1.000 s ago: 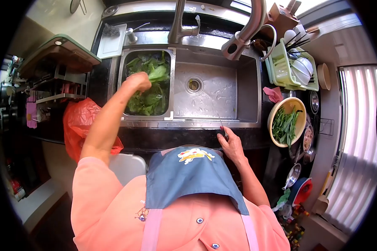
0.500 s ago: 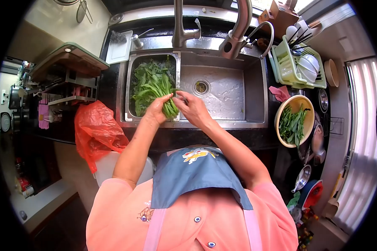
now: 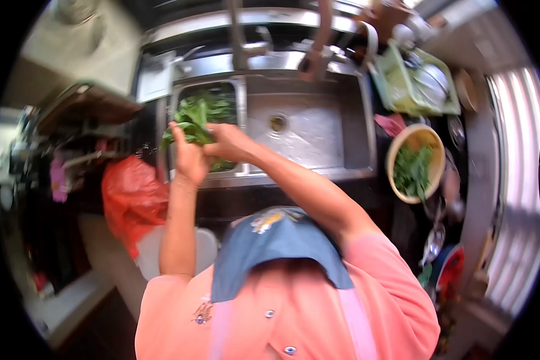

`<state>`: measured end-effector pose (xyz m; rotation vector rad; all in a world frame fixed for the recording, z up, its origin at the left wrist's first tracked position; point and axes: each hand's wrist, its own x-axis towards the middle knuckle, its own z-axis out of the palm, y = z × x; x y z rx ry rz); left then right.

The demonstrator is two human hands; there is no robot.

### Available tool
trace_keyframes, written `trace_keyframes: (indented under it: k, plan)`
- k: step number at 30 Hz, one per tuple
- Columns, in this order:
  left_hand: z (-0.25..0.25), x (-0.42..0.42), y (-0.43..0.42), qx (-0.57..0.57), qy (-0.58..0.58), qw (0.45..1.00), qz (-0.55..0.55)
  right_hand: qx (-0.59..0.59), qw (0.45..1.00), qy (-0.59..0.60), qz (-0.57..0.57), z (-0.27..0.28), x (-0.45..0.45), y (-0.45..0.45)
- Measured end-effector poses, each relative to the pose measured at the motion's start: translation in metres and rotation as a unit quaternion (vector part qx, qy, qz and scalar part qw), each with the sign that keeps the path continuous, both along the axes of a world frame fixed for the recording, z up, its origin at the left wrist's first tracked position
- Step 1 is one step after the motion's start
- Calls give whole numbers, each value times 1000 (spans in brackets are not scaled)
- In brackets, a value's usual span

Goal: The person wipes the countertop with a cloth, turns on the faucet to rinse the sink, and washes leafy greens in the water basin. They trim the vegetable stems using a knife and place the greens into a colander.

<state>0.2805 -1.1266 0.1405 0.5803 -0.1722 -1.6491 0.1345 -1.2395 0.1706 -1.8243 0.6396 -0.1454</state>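
A bunch of leafy greens (image 3: 193, 122) is gripped between my two hands over the left basin (image 3: 241, 111) of the sink. My left hand (image 3: 190, 161) is closed around its near left side, with a finger pointing up along the leaves. Against the right side of the bunch, my right hand (image 3: 229, 143) is closed on the greens, its fingertips partly hidden by leaves and smeared by motion. More greens (image 3: 221, 105) lie in the basin behind and under the bunch.
Right of the basin lies a larger steel sink bowl (image 3: 306, 135) with a drain (image 3: 278, 124). A round bowl of greens (image 3: 394, 153) and a green dish rack (image 3: 396, 84) stand at right. A red plastic bag (image 3: 135, 195) hangs at left. Faucets (image 3: 237, 42) rise behind.
Both hands have moved left with the bunch, which has turned so its leaves lie between them. My right hand has come from beside the stems onto the greens. The view has shifted and blurred.
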Motion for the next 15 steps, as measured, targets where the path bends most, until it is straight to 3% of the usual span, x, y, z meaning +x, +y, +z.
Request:
trace_keyframes:
  k: [2,3,4,5,6,10,12,15]
  plan:
    - [-24,-9,-8,251,-1,964,83,47,993,79,-76,-63,0,1]
    - [-51,1,-3,275,11,957,96,83,990,67,-87,-58,-18,0]
    - [-63,3,-3,349,21,917,192,126,987,53,-89,-47,-37,9]
    - [-70,6,13,350,-134,908,187,175,980,17,-91,-30,-62,14]
    - [-68,2,20,321,-189,907,194,223,971,-23,-85,-19,-84,17]
    - [-95,9,33,335,-339,864,161,209,953,-117,-186,-37,-148,25]
    - [-101,4,30,325,-382,850,165,191,950,-109,-221,-6,-196,29]
    - [-103,4,30,298,-462,817,171,251,904,-108,-327,52,-266,42]
